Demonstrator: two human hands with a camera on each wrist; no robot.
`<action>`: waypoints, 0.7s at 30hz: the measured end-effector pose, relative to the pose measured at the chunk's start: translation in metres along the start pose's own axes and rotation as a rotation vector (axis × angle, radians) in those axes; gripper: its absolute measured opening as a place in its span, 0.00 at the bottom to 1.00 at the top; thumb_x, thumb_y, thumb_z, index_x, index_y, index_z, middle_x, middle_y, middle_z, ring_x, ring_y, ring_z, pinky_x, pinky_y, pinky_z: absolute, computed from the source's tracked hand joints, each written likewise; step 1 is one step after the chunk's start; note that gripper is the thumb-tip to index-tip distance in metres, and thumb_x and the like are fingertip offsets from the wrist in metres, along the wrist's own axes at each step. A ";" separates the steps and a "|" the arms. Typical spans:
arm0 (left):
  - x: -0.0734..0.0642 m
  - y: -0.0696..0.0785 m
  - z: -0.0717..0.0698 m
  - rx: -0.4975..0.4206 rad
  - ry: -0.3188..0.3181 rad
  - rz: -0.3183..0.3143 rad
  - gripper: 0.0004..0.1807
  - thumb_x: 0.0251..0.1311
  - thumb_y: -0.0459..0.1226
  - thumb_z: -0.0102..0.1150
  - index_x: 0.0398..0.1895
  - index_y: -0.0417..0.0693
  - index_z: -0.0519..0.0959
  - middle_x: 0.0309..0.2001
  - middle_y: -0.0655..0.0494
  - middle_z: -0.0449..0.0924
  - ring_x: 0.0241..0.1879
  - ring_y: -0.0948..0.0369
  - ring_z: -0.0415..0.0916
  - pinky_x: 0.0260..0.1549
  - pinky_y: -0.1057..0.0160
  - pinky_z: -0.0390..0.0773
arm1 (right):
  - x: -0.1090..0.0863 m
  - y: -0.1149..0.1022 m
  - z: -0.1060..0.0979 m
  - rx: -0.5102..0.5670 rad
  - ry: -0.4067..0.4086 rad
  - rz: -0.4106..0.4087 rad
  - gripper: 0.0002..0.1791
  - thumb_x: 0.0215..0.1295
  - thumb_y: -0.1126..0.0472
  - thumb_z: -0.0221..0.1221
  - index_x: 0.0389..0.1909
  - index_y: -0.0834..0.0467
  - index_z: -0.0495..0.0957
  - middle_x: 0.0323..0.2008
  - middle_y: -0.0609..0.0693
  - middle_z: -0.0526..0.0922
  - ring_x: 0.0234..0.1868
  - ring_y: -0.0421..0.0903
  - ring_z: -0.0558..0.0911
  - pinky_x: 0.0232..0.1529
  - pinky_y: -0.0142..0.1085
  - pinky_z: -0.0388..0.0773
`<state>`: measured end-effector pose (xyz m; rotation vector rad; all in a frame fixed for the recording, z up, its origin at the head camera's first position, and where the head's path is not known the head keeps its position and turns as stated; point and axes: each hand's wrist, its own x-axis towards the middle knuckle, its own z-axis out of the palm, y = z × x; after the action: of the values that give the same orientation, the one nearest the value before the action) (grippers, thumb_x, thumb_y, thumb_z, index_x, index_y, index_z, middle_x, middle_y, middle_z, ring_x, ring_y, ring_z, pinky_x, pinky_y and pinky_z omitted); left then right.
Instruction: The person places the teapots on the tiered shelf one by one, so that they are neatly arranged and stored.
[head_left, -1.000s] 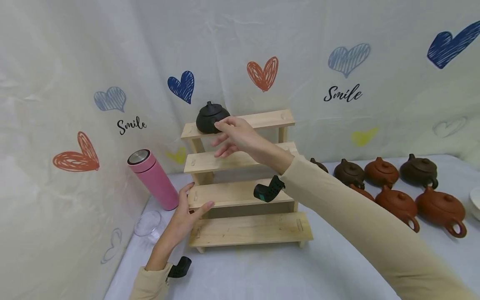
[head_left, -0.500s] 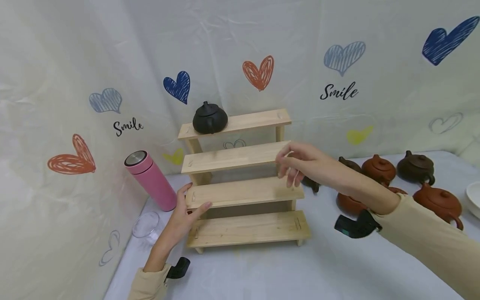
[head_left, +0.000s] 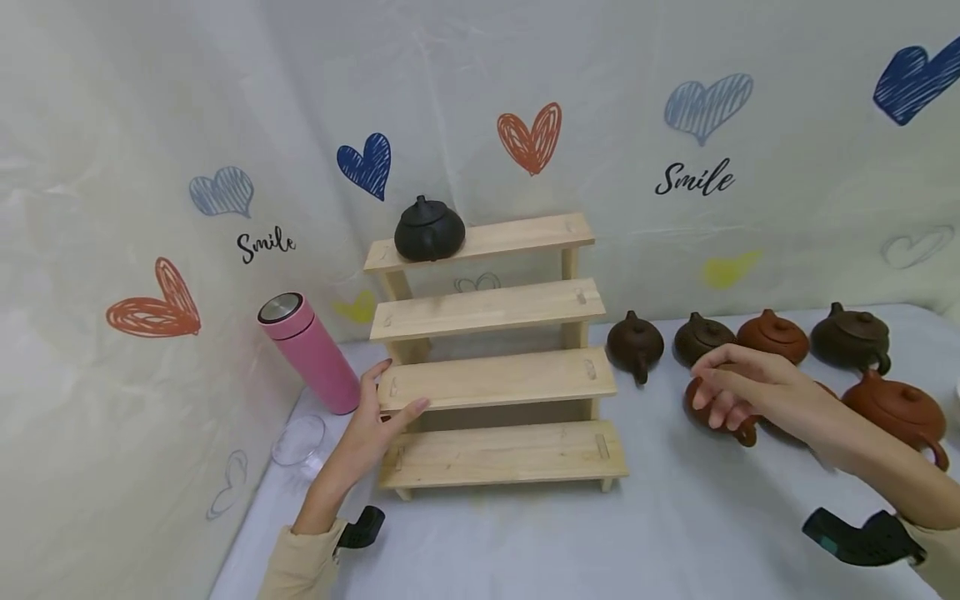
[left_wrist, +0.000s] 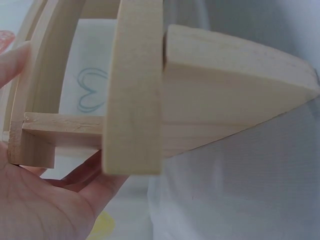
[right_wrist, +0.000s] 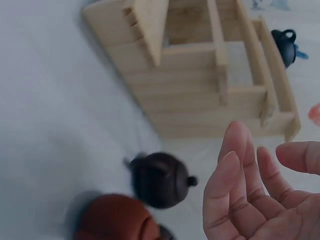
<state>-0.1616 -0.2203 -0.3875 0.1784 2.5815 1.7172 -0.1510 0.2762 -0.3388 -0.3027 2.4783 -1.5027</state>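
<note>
A four-step wooden display stand point(head_left: 495, 379) stands in the middle in the head view. My left hand point(head_left: 369, 442) grips the left end of its second step from the bottom, thumb over the front edge; in the left wrist view the fingers point(left_wrist: 95, 180) reach round the board's side. On the top step, at the left, sits a black teapot point(head_left: 430, 231). My right hand point(head_left: 757, 387), loosely bent and holding nothing, is over a reddish-brown teapot point(head_left: 705, 404) at the right and partly covers it. A dark brown teapot point(head_left: 635, 342) stands beside the stand.
More teapots stand at the right: a dark one point(head_left: 701, 336), an orange-brown one point(head_left: 772, 335), a dark olive one point(head_left: 850, 337) and a large reddish one point(head_left: 896, 410). Left of the stand are a pink thermos point(head_left: 315, 354) and a clear glass point(head_left: 298, 442). A printed cloth point(head_left: 600, 150) hangs behind.
My right hand has moved from beside the black teapot on the top step, down and right, to the teapots on the table. The left hand has kept its grip on the stand.
</note>
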 end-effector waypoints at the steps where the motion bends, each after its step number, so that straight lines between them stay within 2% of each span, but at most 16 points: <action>1: 0.000 0.000 0.000 0.006 -0.004 -0.001 0.53 0.69 0.46 0.68 0.82 0.48 0.40 0.79 0.40 0.53 0.78 0.47 0.53 0.75 0.41 0.54 | -0.003 0.006 -0.003 -0.006 -0.002 0.004 0.16 0.84 0.58 0.49 0.59 0.67 0.69 0.37 0.53 0.86 0.32 0.49 0.84 0.34 0.34 0.83; 5: 0.003 0.003 -0.001 0.013 -0.007 0.010 0.52 0.70 0.47 0.67 0.82 0.49 0.40 0.78 0.40 0.54 0.77 0.48 0.55 0.74 0.41 0.55 | -0.012 0.027 -0.011 -0.051 0.006 0.032 0.16 0.85 0.59 0.47 0.59 0.68 0.69 0.37 0.52 0.86 0.31 0.48 0.83 0.31 0.34 0.81; 11: 0.004 0.001 -0.001 0.008 -0.009 0.006 0.52 0.70 0.45 0.67 0.82 0.46 0.40 0.76 0.39 0.56 0.76 0.47 0.57 0.73 0.42 0.57 | -0.028 0.045 -0.019 -0.151 0.030 0.173 0.22 0.86 0.55 0.45 0.61 0.71 0.66 0.37 0.52 0.83 0.29 0.46 0.81 0.29 0.36 0.79; 17: 0.006 0.001 0.002 0.009 -0.013 0.002 0.52 0.70 0.45 0.67 0.82 0.46 0.40 0.77 0.39 0.55 0.76 0.47 0.56 0.73 0.42 0.57 | -0.035 0.060 -0.028 -0.120 -0.004 0.311 0.23 0.88 0.55 0.39 0.62 0.75 0.65 0.36 0.49 0.83 0.28 0.47 0.81 0.29 0.36 0.78; 21: 0.005 0.001 0.002 0.011 -0.015 0.002 0.52 0.70 0.45 0.67 0.82 0.47 0.39 0.77 0.39 0.54 0.76 0.47 0.56 0.73 0.42 0.57 | -0.036 0.068 -0.026 -0.059 -0.045 0.326 0.26 0.88 0.54 0.38 0.64 0.76 0.63 0.37 0.50 0.85 0.30 0.49 0.84 0.31 0.37 0.79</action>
<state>-0.1659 -0.2172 -0.3870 0.1932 2.5816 1.6959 -0.1286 0.3394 -0.3846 0.0578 2.3970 -1.2769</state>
